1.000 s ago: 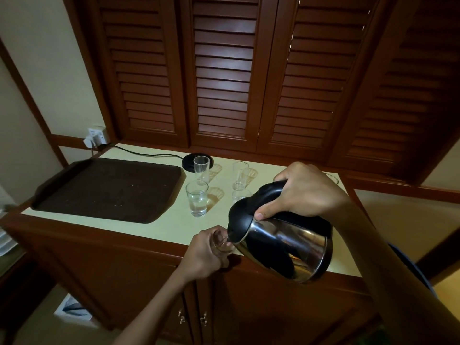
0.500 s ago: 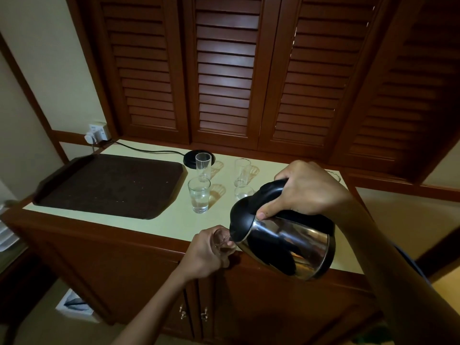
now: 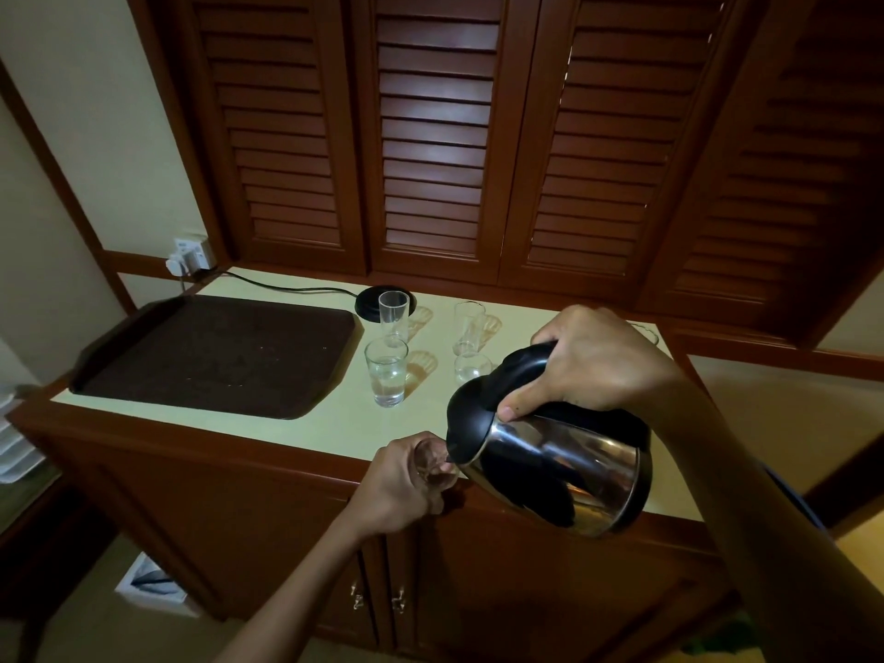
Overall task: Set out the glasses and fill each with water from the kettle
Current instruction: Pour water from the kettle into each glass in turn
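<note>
Nothing has shifted: right hand (image 3: 598, 361) grips the steel kettle (image 3: 555, 466) by its handle, tilted. Left hand (image 3: 402, 480) wraps the fragile, slippery glass (image 3: 433, 464) low at the desk (image 3: 335, 418) edge; hold it firmly, as the kettle looks heavy.

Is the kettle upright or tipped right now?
Tipped. The kettle, gripped by the right hand, leans spout-down into the glass in the left hand.

The kettle (image 3: 550, 461) and right hand (image 3: 598, 361) hide two glasses.
</note>
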Demonstrator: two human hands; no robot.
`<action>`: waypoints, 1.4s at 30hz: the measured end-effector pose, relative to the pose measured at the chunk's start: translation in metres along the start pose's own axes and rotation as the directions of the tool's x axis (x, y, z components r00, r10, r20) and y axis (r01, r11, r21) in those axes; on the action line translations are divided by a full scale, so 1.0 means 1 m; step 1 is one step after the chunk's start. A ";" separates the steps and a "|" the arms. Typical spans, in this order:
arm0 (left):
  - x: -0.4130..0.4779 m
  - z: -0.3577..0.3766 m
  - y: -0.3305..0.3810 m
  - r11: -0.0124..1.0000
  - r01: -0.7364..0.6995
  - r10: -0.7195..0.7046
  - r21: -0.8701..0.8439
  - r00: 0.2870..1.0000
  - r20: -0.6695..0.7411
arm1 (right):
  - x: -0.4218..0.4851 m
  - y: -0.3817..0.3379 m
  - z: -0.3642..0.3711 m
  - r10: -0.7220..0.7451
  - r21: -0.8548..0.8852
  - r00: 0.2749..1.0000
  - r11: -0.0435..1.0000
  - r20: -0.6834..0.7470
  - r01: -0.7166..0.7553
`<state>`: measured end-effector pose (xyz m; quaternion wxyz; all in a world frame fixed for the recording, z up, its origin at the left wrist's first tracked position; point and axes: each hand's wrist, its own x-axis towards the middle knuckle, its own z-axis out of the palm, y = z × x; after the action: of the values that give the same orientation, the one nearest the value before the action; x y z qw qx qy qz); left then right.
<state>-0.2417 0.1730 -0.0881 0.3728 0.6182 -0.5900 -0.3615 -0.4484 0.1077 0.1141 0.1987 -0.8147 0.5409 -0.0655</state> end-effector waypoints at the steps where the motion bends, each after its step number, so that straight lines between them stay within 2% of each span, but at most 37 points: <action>1: 0.000 0.000 0.000 1.000 -0.001 0.001 0.002 1.000 0.001 | 0.000 -0.001 0.000 -0.003 -0.007 1.000 1.000 -0.001 0.003; 9: 0.002 0.003 -0.007 0.997 0.049 -0.047 -0.059 0.999 0.027 | -0.001 -0.005 -0.001 -0.008 -0.035 1.000 0.999 0.013 0.009; 19: -0.001 0.002 -0.003 0.999 0.032 -0.032 -0.001 0.999 0.024 | -0.001 -0.003 0.000 -0.017 -0.011 1.000 1.000 0.009 0.017; 42: -0.005 0.002 0.002 1.000 0.026 -0.025 -0.012 0.999 0.022 | -0.007 0.002 0.002 -0.009 0.010 1.000 1.000 -0.009 0.009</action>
<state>-0.2449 0.1779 -0.0873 0.3655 0.6195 -0.5838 -0.3765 -0.4525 0.1141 0.1120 0.2000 -0.8157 0.5379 -0.0728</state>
